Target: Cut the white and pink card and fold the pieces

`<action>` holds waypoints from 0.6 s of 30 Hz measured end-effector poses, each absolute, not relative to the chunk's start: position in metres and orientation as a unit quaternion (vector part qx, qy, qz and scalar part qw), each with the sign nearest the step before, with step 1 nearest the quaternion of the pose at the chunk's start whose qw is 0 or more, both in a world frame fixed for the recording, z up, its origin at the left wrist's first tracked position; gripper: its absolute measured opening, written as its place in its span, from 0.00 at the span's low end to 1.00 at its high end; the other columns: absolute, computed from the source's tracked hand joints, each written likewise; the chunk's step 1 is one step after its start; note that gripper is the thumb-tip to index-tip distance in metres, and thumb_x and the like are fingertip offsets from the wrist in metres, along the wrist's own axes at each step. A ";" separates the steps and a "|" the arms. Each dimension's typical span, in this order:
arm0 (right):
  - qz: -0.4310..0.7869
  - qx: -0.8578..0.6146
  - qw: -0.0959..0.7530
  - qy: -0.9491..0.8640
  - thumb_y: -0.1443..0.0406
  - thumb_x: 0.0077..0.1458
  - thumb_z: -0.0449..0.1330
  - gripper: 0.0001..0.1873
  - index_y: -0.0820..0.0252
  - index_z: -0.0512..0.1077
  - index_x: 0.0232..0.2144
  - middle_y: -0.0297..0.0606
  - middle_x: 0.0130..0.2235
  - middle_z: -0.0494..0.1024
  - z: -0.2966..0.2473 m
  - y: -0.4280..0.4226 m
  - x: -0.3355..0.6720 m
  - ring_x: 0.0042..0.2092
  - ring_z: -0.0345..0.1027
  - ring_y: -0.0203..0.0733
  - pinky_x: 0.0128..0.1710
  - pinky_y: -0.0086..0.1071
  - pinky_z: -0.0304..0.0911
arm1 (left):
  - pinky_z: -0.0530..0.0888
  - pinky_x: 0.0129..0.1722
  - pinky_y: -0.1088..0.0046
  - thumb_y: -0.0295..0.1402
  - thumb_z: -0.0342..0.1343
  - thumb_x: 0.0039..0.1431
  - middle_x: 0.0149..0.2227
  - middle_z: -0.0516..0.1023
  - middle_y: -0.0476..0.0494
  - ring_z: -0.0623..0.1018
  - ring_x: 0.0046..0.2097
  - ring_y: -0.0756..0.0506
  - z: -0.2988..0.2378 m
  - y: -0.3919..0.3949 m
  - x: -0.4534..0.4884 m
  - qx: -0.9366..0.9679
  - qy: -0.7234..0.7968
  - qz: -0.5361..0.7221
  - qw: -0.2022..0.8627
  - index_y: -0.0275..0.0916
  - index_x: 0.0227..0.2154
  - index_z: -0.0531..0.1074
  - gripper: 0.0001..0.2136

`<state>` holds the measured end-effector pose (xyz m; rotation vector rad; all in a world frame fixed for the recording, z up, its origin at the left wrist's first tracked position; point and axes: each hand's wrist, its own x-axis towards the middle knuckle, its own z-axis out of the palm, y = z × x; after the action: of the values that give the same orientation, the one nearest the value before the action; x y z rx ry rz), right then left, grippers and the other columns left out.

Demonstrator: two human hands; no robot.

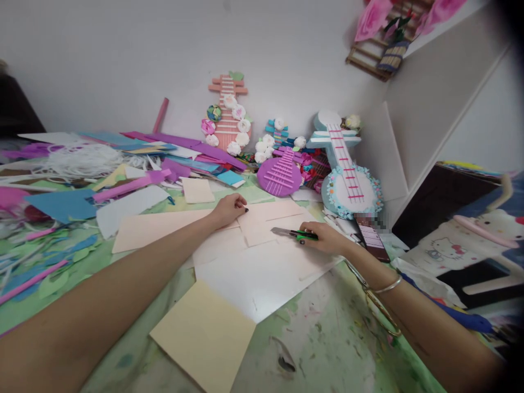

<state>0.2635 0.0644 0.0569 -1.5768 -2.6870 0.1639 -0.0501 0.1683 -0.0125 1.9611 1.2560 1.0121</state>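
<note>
My right hand [323,238] is wrapped round a green and black box cutter [302,234]. Its blade is out, pointing left over a pale pink foam sheet [262,232]. At that sheet's left edge, my left hand [229,210] rests with curled fingers, apparently gripping it; the fingertips are partly hidden. More pale pink foam pieces lie beneath and beside it, among them a long strip [151,228] under my left forearm. All this lies on a glossy white board [241,278]. Nearer to me is a cream foam square [204,335].
Scissors [379,305] lie under my right forearm, near a phone [372,240]. Coloured foam scraps [61,204] and white cord [82,159] cover the left side. Decorated instrument models, including a purple one [279,176] and a light blue one [347,169], stand by the wall.
</note>
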 end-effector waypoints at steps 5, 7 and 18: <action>0.035 -0.501 0.000 -0.865 0.59 0.55 0.59 0.12 0.57 0.70 0.41 0.41 0.38 0.73 0.056 0.065 0.266 0.39 0.68 0.44 0.39 0.31 0.59 | 0.71 0.36 0.71 0.29 0.61 0.50 0.29 0.74 0.49 0.74 0.33 0.48 -0.012 0.168 -0.050 0.719 0.452 0.416 0.325 0.36 0.34 0.72 0.08; 0.038 -0.498 0.000 -0.866 0.61 0.54 0.60 0.12 0.57 0.70 0.41 0.41 0.39 0.72 0.057 0.067 0.265 0.39 0.68 0.44 0.40 0.31 0.59 | 0.70 0.34 0.72 0.29 0.61 0.47 0.28 0.74 0.49 0.74 0.32 0.48 -0.013 0.168 -0.049 0.712 0.443 0.427 0.339 0.37 0.33 0.72 0.08; 0.040 -0.513 0.037 -0.857 0.67 0.50 0.61 0.13 0.59 0.69 0.40 0.39 0.36 0.74 0.062 0.080 0.270 0.37 0.67 0.42 0.35 0.29 0.57 | 0.69 0.32 0.73 0.37 0.64 0.40 0.27 0.73 0.50 0.73 0.31 0.49 -0.006 0.162 -0.050 0.663 0.386 0.479 0.427 0.36 0.33 0.70 0.16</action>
<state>0.2696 0.0795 0.0617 -1.5741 -2.6310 0.1217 -0.0502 0.1625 -0.0059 1.6561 0.9636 1.1969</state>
